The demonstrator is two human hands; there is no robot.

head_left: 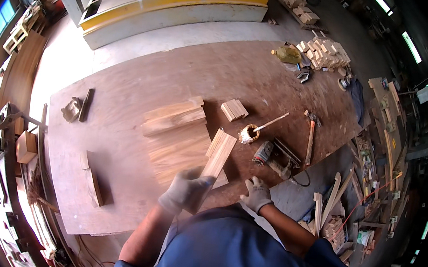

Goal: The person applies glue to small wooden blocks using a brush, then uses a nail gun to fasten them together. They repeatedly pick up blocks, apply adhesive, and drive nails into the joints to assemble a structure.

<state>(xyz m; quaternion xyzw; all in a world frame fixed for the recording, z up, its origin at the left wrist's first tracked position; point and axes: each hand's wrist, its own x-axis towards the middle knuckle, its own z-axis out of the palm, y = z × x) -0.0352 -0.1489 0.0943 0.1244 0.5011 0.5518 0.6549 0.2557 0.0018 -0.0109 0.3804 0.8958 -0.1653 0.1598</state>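
Observation:
My left hand (183, 190), in a pale work glove, grips the near end of a narrow wooden board (220, 155), which is held at a slant over the table. A shorter strip seems to lie along its left side. Beneath and to the left lies a stack of wider boards (177, 137) on the worktable (125, 80). My right hand (257, 194), also gloved, is at the table's near edge with its fingers apart and nothing in them. Closest to it is a nail gun (273, 158) with a hose. Behind that stands a glue pot (245, 136) with a stick in it.
A hammer (311, 138) lies on the right and a small bundle of wood blocks (234, 110) at the centre. Farther back are a bottle (286, 54) and a pile of wood pieces (325, 54). A wood strip (92, 186) and a dark bar (86, 104) lie left.

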